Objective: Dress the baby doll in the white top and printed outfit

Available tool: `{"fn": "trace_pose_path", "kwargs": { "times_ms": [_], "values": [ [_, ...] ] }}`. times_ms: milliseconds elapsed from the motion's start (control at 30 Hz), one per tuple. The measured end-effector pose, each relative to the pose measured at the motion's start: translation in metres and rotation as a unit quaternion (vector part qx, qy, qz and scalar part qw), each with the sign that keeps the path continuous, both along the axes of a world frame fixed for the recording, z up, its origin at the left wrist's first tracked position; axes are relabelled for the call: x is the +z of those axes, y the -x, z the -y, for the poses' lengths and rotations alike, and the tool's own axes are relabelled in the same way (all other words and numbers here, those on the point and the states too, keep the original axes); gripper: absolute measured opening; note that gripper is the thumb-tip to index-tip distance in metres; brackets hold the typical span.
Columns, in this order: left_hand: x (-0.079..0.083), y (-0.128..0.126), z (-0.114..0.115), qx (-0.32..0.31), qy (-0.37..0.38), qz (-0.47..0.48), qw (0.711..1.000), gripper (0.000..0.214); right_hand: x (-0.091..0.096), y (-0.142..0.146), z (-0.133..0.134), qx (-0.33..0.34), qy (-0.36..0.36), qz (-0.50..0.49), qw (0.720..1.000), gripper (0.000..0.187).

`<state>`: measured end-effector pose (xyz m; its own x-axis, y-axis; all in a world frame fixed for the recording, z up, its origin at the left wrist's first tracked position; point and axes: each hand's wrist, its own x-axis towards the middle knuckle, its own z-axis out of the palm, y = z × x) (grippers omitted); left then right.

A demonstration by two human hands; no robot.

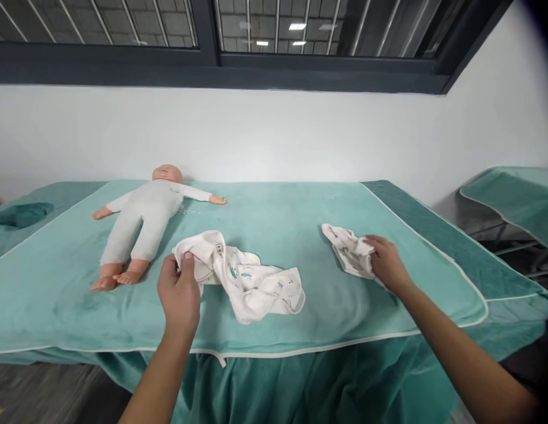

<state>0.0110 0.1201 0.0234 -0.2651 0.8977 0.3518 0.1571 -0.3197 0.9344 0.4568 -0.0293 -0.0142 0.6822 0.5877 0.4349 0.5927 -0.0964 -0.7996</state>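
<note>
White baby garment (pixel 251 285) is what I have pinched between the thumb and fingers of my left hand (pixel 179 291), which grips its edge at the cloth's nine o'clock end. The rest lies crumpled, showing small teal prints, on the teal towel (pixel 300 218) close to its near border. My right hand (pixel 388 262) is clenched on the smaller white cloth (pixel 350 250), fingers curled over its three o'clock side, well apart from the garment and at three o'clock of it. At eleven o'clock from my left hand a baby doll (pixel 144 221) in a pale suit lies on its back, arms spread and feet toward me, near the garment but not touching it. Beyond, at twelve o'clock, stands a white wall (pixel 300 135) under a dark-framed window (pixel 212 65).
</note>
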Motion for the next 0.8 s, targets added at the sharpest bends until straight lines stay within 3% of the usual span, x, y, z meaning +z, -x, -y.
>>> {"fn": "trace_pose_path", "kwargs": {
  "times_ms": [67, 133, 267, 333, 400, 467, 533, 600, 700, 733, 800],
  "values": [
    [0.002, -0.003, 0.005, 0.002, 0.014, 0.007, 1.0, 0.033, -0.022, 0.0, 0.0, 0.042, 0.048, 0.046, 0.997, 0.018],
    [0.005, -0.004, 0.01, 0.002, 0.013, 0.026, 1.0, 0.032, -0.031, 0.0, 0.001, 0.081, 0.107, 0.088, 0.987, 0.025],
    [0.012, -0.008, 0.011, 0.036, -0.026, 0.038, 0.998, 0.03, -0.028, 0.007, 0.006, 0.163, 0.182, 0.123, 0.962, 0.049],
    [0.018, -0.014, 0.01, 0.04, -0.049, 0.04, 0.997, 0.029, -0.025, 0.018, 0.005, 0.161, 0.198, 0.191, 0.948, 0.064],
    [0.026, -0.021, 0.008, 0.029, -0.067, 0.051, 0.996, 0.027, -0.021, 0.034, 0.004, 0.142, 0.221, 0.244, 0.933, 0.059],
    [0.035, -0.027, 0.007, 0.017, -0.079, 0.057, 0.995, 0.026, -0.014, 0.05, 0.002, 0.143, 0.235, 0.239, 0.931, 0.043],
    [0.043, -0.031, 0.007, 0.003, -0.087, 0.057, 0.995, 0.025, -0.004, 0.061, 0.002, 0.169, 0.218, 0.165, 0.947, 0.032],
    [0.05, -0.033, 0.006, -0.007, -0.093, 0.052, 0.994, 0.025, 0.01, 0.063, 0.004, 0.165, 0.148, 0.029, 0.975, 0.033],
    [0.057, -0.035, 0.005, -0.01, -0.091, 0.035, 0.995, 0.025, 0.024, 0.046, 0.013, 0.078, -0.005, -0.147, 0.986, 0.047],
    [0.059, -0.036, 0.004, -0.013, -0.09, 0.031, 0.995, 0.025, 0.025, 0.037, 0.016, 0.058, -0.021, -0.149, 0.987, 0.048],
    [0.063, -0.038, 0.002, -0.029, -0.091, 0.029, 0.995, 0.024, 0.017, 0.016, 0.024, 0.05, 0.042, -0.062, 0.996, 0.046]
  ]
}}
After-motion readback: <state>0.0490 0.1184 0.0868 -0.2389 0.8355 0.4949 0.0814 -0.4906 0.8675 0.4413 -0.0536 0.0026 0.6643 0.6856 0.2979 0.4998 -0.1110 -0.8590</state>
